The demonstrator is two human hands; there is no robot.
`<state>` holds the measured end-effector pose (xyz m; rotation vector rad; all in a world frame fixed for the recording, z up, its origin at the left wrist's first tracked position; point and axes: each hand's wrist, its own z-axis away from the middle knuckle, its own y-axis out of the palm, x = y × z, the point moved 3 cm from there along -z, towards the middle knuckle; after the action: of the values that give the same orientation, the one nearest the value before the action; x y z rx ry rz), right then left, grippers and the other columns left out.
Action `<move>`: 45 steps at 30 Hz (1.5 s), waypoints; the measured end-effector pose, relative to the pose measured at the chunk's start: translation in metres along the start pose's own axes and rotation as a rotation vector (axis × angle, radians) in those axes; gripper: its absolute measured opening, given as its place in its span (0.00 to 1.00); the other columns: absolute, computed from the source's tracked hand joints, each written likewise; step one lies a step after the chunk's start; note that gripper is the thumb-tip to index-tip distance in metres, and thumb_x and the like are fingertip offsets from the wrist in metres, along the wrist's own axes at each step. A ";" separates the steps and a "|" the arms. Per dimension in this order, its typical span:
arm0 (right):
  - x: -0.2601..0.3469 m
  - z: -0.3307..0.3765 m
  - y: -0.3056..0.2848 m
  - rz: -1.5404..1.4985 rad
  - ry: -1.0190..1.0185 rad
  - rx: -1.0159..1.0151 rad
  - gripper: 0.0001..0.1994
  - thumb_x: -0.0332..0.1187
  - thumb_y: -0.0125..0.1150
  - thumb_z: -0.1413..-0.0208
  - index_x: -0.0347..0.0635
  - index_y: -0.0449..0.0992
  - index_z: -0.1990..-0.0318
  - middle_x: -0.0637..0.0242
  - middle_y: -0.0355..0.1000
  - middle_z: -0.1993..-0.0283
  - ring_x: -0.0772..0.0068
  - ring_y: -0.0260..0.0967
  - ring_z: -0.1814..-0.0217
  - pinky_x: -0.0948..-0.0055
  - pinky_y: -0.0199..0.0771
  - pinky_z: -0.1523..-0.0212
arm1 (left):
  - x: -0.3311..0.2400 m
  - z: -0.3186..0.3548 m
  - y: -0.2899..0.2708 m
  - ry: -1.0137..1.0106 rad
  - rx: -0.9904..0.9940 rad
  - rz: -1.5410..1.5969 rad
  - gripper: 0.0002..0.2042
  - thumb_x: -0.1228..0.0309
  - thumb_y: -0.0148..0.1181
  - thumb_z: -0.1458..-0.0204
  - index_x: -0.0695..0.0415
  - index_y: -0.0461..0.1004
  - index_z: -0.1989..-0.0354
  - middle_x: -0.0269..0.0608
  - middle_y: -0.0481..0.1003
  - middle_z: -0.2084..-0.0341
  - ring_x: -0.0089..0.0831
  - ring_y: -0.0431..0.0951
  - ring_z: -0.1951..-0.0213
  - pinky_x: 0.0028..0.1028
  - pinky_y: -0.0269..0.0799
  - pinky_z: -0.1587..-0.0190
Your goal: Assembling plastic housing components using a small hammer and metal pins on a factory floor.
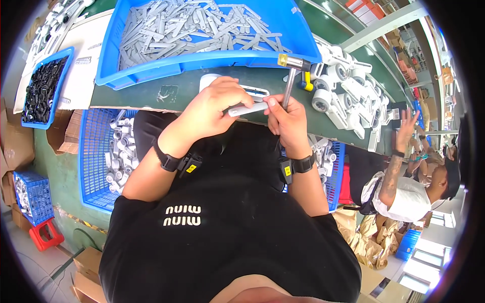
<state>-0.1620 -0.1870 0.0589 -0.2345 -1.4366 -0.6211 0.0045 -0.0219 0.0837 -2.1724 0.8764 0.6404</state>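
Note:
My left hand [214, 107] is closed around a white housing [209, 81], whose rounded end shows beyond the knuckles and whose slotted arm points right. Just below that arm lies a light grey flat strip [247, 109], pinched between my left fingers and my right thumb and fingertips. My right hand [289, 123] also grips a mallet [289, 88] by its metal handle. The mallet's head, with a yellowish face, points up beside the blue bin's front edge. Both hands are over the near edge of the green bench [151, 96].
A blue bin [202, 59] of grey strips stands ahead. White housings [348, 86] with round ends are piled at right, near a yellow-and-black tool [306, 81]. A blue tray [70, 55] of black parts sits left. Blue crates [91, 151] flank me. A co-worker [404, 187] is at right.

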 end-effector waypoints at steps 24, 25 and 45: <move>0.007 -0.025 0.011 0.538 -0.175 -0.285 0.08 0.31 0.71 0.31 0.34 0.87 0.53 0.71 0.84 0.67 0.84 0.74 0.65 0.78 0.73 0.60 | 0.025 -0.002 0.003 -0.145 -0.049 -0.560 0.21 0.70 0.78 0.49 0.52 0.78 0.47 0.37 0.81 0.69 0.40 0.84 0.60 0.54 0.57 0.23; 0.008 -0.026 0.010 0.536 -0.177 -0.281 0.08 0.31 0.71 0.31 0.34 0.87 0.53 0.71 0.84 0.67 0.84 0.74 0.65 0.78 0.73 0.60 | 0.029 0.000 0.003 -0.168 -0.006 -0.556 0.21 0.68 0.78 0.47 0.51 0.79 0.46 0.36 0.83 0.68 0.39 0.85 0.60 0.54 0.56 0.22; 0.008 -0.036 0.005 0.790 -0.171 -0.249 0.12 0.36 0.73 0.35 0.34 0.88 0.55 0.73 0.70 0.79 0.84 0.61 0.73 0.72 0.65 0.70 | 0.025 -0.001 0.010 -0.090 -0.113 -0.598 0.06 0.68 0.76 0.48 0.53 0.83 0.69 0.33 0.84 0.69 0.33 0.85 0.57 0.53 0.57 0.21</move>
<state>-0.1292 -0.2030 0.0623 -1.0136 -1.2858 -0.1226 0.0135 -0.0379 0.0646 -2.3231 0.1189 0.4831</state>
